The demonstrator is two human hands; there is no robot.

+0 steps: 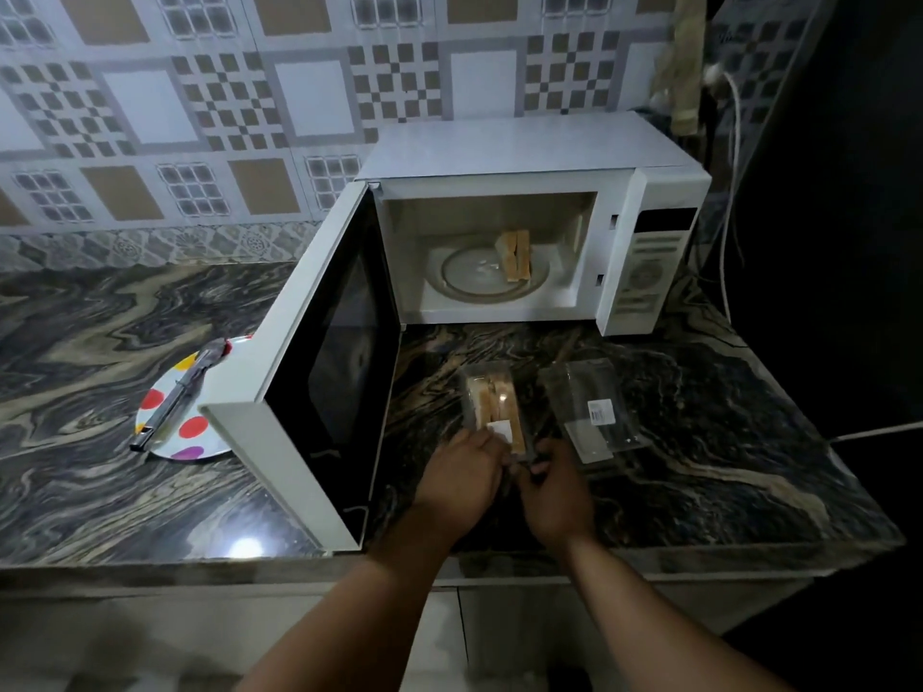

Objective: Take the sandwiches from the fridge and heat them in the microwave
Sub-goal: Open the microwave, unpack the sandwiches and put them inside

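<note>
One sandwich [514,256] is already set on the microwave [529,227] turntable. The second packaged sandwich [494,407], at six o'clock on the table [699,442], is gripped, apparently being opened, by the left hand [459,474] and right hand [554,486].

Dim, soft frame — glare spot on the countertop [246,546], right side perhaps unlit, edges bowed.

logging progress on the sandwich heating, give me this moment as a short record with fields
microwave: door swung open
inside: one sandwich on the glass turntable
on counter: packaged sandwich, empty clear package to its right
left hand: grips near end of packaged sandwich
right hand: grips same end
left of door: polka-dot plate with tongs on it
</note>
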